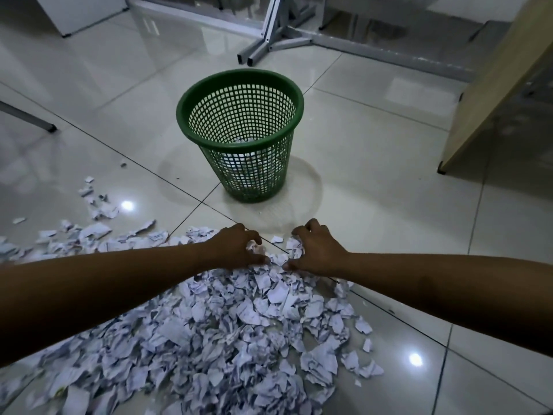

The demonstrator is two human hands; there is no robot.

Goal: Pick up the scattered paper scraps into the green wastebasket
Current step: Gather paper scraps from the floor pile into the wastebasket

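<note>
A green mesh wastebasket (pixel 239 85) stands upright on the tiled floor, with some white paper at its bottom. A large heap of torn white paper scraps (pixel 227 330) covers the floor in front of me and spreads to the left. My left hand (pixel 236 247) and my right hand (pixel 314 250) are at the far edge of the heap, just short of the basket. Both hands have curled fingers closing round scraps between them. My forearms reach in from both sides.
A metal stand's feet (pixel 263 46) lie behind the basket. A wooden panel with a black foot (pixel 478 100) stands at the right. A grey table leg (pixel 30 116) enters at the left. A few stray scraps (pixel 98 202) lie at the left.
</note>
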